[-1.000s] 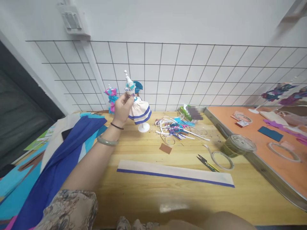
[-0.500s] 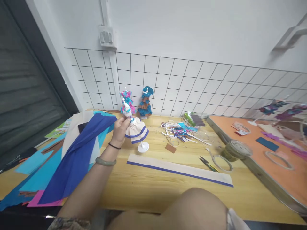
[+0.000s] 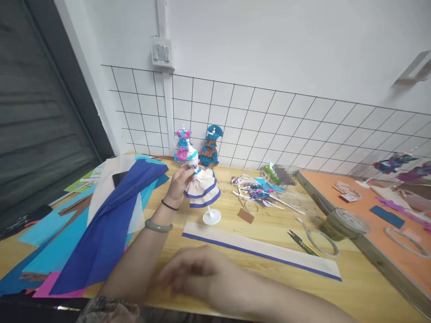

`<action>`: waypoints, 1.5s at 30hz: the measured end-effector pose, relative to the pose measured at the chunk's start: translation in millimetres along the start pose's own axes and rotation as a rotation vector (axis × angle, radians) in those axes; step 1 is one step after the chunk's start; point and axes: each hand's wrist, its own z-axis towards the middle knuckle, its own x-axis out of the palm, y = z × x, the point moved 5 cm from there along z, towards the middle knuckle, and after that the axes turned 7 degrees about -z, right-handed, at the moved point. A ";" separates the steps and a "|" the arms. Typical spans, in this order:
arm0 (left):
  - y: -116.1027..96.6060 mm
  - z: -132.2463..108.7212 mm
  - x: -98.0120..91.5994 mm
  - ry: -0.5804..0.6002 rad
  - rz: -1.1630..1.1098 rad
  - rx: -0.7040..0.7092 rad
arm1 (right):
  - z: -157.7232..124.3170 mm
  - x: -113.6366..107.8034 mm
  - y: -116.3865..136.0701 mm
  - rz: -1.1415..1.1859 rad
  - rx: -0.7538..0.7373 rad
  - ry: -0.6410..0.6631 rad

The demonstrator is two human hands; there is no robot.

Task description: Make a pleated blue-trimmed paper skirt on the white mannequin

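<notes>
from my end, nearest thing on the head feed is the right hand (image 3: 210,276): blurred, fingers loosely curled, over the near part of the table (image 3: 357,296). can't tell if anything's in it.

just beyond it, a cream strip with a blue edge (image 3: 262,248) lies flat. past that strip, right of the right hand: snips (image 3: 301,242), then a tape ring (image 3: 334,244).

left hand (image 3: 182,180) is farther out, well apart from the right, fingers and thumb clamped on the bodice of a small dress form (image 3: 202,186) in a cream skirt with blue bands. form leans toward that hand; i can't tell if its white base touches the table.

left of the left hand: a heap of coloured sheets (image 3: 107,215), dark blue on top. right of the form: a brown rectangle (image 3: 245,216), scraps (image 3: 261,193) beyond.

farthest, behind the left hand: a pink-and-blue form (image 3: 182,142) and a teal-and-brown form (image 3: 210,148), against the wall grid.
</notes>
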 end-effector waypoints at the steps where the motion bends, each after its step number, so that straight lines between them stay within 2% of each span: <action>1: 0.1 3.0 2.3 0.034 -0.010 -0.010 | -4.5 -14.5 0.6 0.014 0.021 -0.048; 5: 2.0 12.6 8.3 0.150 -0.031 -0.024 | -38.0 -77.6 -16.0 -0.127 0.103 -0.352; 8: 6.3 14.2 10.3 0.201 -0.035 -0.062 | -62.5 -102.4 -38.0 -0.160 0.213 -0.484; 10: 7.9 12.1 12.5 0.221 -0.060 -0.085 | -68.3 -111.6 -41.6 -0.218 0.234 -0.548; 13: 8.1 5.8 20.2 0.255 -0.100 -0.129 | -57.3 -125.2 -22.0 -0.365 0.123 -0.694; 16: 5.1 -0.9 30.5 0.286 -0.127 -0.150 | -29.6 -136.5 11.3 -0.630 -0.073 -0.847; 20: 1.0 -6.7 38.0 0.323 -0.133 -0.160 | 12.1 -139.1 35.7 -0.841 -0.324 -0.910; 25: -2.2 -9.2 35.9 0.379 -0.152 -0.154 | 37.5 -133.3 35.7 -0.842 -0.398 -0.957; 31: -6.0 -11.4 35.3 0.412 -0.177 -0.165 | 39.5 -126.6 42.0 -0.850 -0.454 -1.012; 38: -11.7 -14.1 37.9 0.437 -0.162 -0.172 | 38.7 -126.8 48.7 -0.862 -0.490 -0.941; 45: -8.9 -14.1 37.3 0.410 -0.193 -0.222 | 29.2 -122.2 51.5 -1.027 -0.567 -0.939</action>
